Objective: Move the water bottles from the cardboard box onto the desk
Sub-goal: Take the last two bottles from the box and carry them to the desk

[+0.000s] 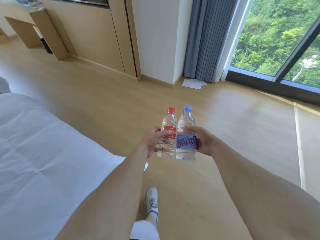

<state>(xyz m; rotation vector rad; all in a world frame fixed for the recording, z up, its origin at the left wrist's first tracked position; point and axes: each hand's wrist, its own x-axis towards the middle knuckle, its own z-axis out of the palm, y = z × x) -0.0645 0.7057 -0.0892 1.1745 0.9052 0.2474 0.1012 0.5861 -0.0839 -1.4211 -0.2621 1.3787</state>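
Observation:
I hold two clear water bottles upright and side by side above the wooden floor. My left hand (152, 141) grips the red-capped bottle (168, 122) around its red label. My right hand (200, 141) grips the purple-capped bottle (186, 144) with the blue and purple label. The two bottles touch each other. The desk (37, 23) stands at the far upper left against the wall, with blurred bottles on its top edge. The cardboard box is out of view.
A white bed (43, 153) fills the left side. Wooden wall panels and a white pillar stand ahead, with grey curtains (206, 40) and a large window on the right. White papers (194, 84) lie on the floor by the curtain. My shoe (152, 200) shows below.

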